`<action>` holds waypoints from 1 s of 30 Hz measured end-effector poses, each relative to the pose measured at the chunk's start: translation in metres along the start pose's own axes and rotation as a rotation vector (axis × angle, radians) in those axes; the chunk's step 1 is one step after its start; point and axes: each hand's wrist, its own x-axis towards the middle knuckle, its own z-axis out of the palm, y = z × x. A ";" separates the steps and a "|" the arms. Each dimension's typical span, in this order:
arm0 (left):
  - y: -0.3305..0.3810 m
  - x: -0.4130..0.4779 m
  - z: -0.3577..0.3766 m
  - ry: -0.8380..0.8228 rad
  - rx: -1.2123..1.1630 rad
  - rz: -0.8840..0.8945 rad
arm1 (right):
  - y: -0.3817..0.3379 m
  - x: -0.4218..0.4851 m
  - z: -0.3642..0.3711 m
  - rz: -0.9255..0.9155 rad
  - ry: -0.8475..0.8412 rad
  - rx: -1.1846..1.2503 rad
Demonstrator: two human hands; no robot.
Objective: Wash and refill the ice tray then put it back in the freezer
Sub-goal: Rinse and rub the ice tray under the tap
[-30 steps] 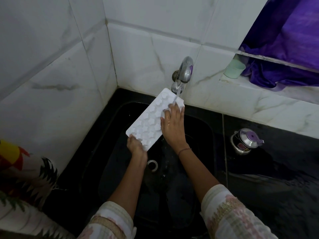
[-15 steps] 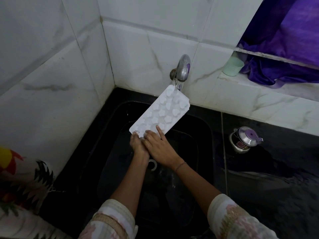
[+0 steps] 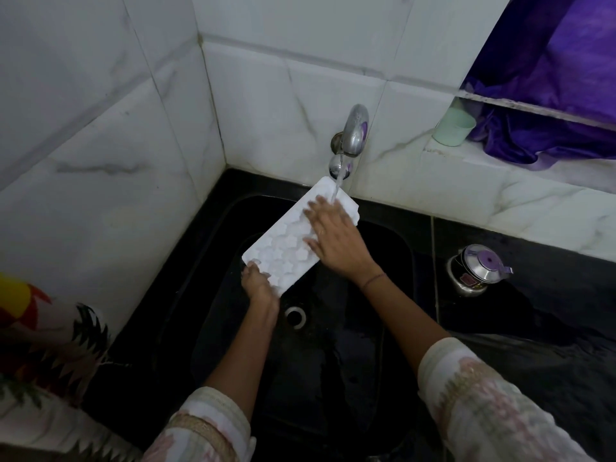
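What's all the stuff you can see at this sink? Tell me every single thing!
black sink: one, black, set into the black counter in the tiled corner
round drain ring: one, silver, on the sink bottom
silver metal tap: one, silver, on the back wall, water running
white plastic ice tray: one, white, tilted under the tap
shiny steel pot with a purple knob: one, silver and purple, on the counter right of the sink
pale green cup: one, green, on the ledge
purple cloth: one, purple, top right
white marble wall tiles: many, white, grey-veined
colourful patterned fabric: one, bottom left
left hand: grips the tray's near end
right hand: flat on the tray
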 end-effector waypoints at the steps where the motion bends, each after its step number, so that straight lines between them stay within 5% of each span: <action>1: 0.000 0.000 -0.001 -0.001 0.004 -0.005 | 0.007 0.004 -0.004 0.065 -0.002 0.003; 9: -0.003 -0.001 -0.003 -0.011 0.057 0.014 | 0.012 0.020 -0.009 0.396 -0.141 0.064; 18: 0.000 -0.017 0.009 -0.141 0.028 0.152 | -0.072 0.013 0.014 -0.037 -0.235 -0.031; 22: 0.003 -0.010 -0.003 -0.067 0.025 0.150 | -0.065 0.015 0.012 -0.156 -0.286 -0.026; 25: 0.008 -0.003 -0.011 -0.004 0.091 0.199 | -0.038 0.019 0.009 0.003 -0.246 0.064; 30: 0.015 0.000 -0.015 0.021 0.138 0.285 | -0.009 0.015 -0.002 0.591 -0.189 0.185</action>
